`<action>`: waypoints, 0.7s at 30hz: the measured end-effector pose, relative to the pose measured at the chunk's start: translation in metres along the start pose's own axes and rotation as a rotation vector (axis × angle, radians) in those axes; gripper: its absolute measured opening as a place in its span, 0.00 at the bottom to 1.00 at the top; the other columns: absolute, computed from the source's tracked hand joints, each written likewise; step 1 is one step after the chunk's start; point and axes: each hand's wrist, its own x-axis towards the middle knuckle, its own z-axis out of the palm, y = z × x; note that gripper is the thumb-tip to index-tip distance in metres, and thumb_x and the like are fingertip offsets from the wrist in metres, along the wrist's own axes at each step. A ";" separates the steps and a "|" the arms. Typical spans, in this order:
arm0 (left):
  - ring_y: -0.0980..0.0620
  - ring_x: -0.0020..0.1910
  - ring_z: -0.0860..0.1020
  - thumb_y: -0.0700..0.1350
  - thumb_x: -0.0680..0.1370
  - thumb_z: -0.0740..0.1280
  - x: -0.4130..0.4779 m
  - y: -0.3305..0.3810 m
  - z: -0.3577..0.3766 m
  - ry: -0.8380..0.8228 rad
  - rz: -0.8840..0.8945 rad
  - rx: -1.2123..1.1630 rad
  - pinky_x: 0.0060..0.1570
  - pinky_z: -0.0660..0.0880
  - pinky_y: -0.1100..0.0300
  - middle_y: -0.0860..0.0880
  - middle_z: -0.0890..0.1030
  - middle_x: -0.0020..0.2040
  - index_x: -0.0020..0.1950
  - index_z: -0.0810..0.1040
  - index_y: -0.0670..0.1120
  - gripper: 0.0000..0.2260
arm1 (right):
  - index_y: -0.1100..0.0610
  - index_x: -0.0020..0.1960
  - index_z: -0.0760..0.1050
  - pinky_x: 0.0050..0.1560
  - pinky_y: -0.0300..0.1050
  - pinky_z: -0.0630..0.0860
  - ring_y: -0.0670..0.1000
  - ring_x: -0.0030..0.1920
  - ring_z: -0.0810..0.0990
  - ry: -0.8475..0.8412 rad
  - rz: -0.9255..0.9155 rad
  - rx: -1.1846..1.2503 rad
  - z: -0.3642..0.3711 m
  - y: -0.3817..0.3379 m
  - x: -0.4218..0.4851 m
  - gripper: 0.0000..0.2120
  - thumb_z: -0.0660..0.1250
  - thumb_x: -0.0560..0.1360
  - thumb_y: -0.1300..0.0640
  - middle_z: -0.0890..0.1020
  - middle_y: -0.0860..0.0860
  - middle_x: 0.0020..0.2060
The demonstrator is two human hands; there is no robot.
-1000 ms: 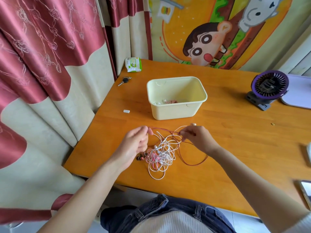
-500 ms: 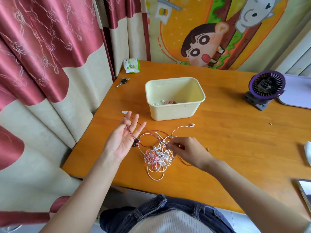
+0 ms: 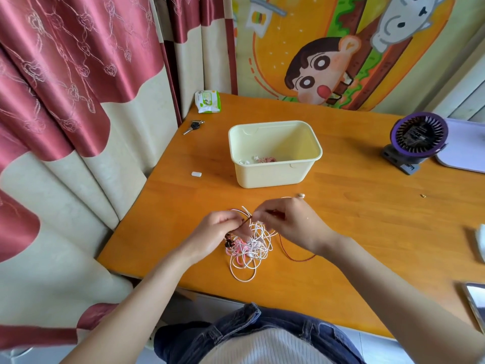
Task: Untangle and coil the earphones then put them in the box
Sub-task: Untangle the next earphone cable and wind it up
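The orange wooden table is bearing a pale yellow rectangular plastic box, which is already holding some pink and white earphones. Nearer the front edge, a knot of white, pink and dark red earphone cords is lying on the table. The left hand and right hand are each pinching a dark cord strand above it. Judged partway: untangling, coiling and boxing are remaining.

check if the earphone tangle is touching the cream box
Apart. The head view shows a strip of bare orange table between the earphone tangle and the near wall of the cream box.
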 end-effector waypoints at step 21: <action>0.54 0.27 0.64 0.40 0.83 0.52 0.009 0.001 -0.025 -0.342 0.200 -1.495 0.69 0.54 0.31 0.45 0.75 0.33 0.69 0.71 0.39 0.16 | 0.55 0.51 0.80 0.31 0.32 0.64 0.43 0.27 0.69 -0.034 0.079 0.164 0.020 0.002 0.000 0.12 0.58 0.80 0.55 0.75 0.44 0.29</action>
